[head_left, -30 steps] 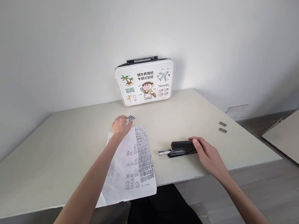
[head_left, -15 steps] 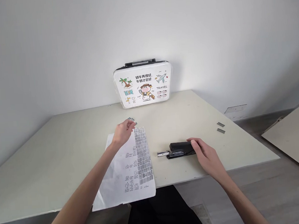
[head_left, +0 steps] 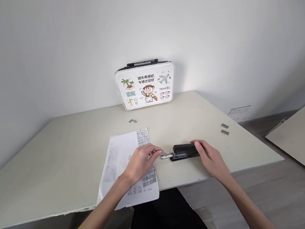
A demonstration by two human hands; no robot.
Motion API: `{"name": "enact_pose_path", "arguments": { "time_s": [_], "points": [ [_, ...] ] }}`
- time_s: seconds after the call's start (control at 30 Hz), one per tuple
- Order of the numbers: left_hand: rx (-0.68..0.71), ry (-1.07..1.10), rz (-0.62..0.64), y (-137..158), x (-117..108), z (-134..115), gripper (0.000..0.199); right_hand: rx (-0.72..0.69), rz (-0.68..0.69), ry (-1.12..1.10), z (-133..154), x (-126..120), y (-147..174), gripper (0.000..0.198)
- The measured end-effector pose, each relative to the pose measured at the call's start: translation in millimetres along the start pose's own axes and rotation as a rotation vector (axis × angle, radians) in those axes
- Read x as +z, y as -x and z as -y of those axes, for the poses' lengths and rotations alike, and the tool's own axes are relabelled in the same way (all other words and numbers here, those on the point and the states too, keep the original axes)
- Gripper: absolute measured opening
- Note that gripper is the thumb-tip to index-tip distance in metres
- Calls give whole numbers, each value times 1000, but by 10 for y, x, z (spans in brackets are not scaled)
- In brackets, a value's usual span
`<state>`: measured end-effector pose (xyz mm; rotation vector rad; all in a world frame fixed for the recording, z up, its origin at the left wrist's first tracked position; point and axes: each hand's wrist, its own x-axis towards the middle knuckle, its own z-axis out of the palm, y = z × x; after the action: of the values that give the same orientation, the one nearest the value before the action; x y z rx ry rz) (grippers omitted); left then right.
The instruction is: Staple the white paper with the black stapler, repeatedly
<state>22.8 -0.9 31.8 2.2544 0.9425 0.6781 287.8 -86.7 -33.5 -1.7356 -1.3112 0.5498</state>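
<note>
A black stapler (head_left: 185, 152) lies on the table with its metal staple tray (head_left: 167, 156) slid out to the left. My right hand (head_left: 210, 155) grips the stapler's right end. Pinched between the thumb and fingers of my left hand (head_left: 143, 161) is a small grey strip of staples (head_left: 163, 153), held right at the drawn-out tray; whether it touches the tray I cannot tell. Beneath my left hand and forearm, printed sheets of paper (head_left: 119, 149) lie at the table's front edge, partly covered by them.
Small staple strips (head_left: 132, 121) lie behind the paper, and two more strips (head_left: 224, 129) are at the right side. A white case (head_left: 147, 86) with cartoon prints leans on the wall at the back of the table (head_left: 65, 154).
My left hand has moved from the staple strips behind the paper, toward me and right, to the stapler's tray, carrying a strip. My right hand keeps its hold on the stapler.
</note>
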Motion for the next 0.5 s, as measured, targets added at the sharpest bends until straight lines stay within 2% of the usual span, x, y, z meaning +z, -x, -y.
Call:
{"name": "enact_pose_path", "arguments": {
  "time_s": [0.23,0.37,0.5],
  "points": [
    [-65,52,-56,-10,196,-27,22,16,6,2,3,-6,-1,52],
    [-88,81,-41,-60,219,-20,15,10,-1,-2,1,-4,-5,51],
    [-91,66,1,-78,194,-9,17,14,6,-4,5,-6,-4,52]
  ]
}}
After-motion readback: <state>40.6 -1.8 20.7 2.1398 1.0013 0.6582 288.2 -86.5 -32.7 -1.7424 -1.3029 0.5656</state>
